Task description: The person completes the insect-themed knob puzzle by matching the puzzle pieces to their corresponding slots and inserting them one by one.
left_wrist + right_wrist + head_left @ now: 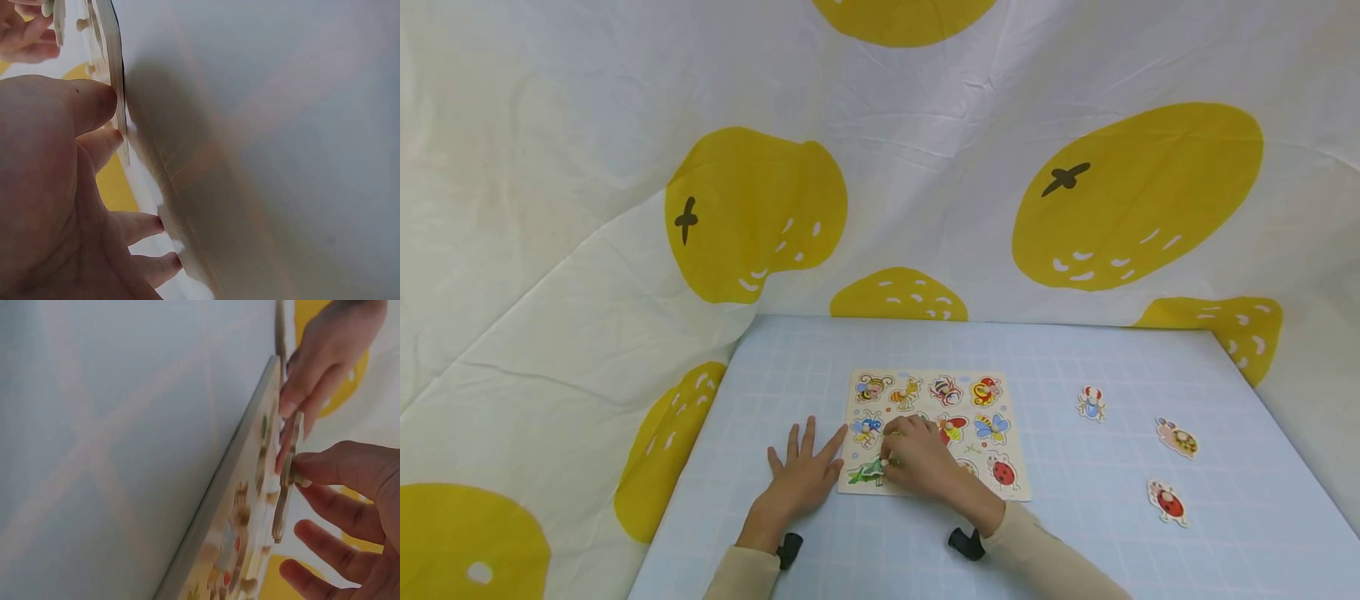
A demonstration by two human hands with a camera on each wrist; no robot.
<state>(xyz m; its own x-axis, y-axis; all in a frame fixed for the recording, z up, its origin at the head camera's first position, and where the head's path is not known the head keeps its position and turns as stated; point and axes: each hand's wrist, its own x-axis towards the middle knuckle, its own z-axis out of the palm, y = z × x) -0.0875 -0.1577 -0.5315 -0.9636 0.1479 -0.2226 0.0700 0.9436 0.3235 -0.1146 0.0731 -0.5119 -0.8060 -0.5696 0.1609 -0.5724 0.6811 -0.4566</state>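
Observation:
A pale wooden puzzle board [1018, 493] lies on the table, with colourful insect shapes in rows. My right hand [917, 458] is over its lower left part, thumb and fingertips pinching the small knob of a green insect puzzle piece [874, 468]. Seen from the right wrist, that thin wooden piece [286, 494] is tilted on edge, a little above the board's face. My left hand [801, 479] rests on the table with fingers spread, beside the board's left edge. In the left wrist view, its thumb and a finger touch the board's edge [112, 62].
To the right of the board lie three loose pieces: a blue beetle with red horns [1091, 403], a snail [1177, 438] and a red ladybug [1168, 502]. Behind the pale blue checked table [1060, 350] hangs a white curtain [925, 192] with yellow fruit shapes.

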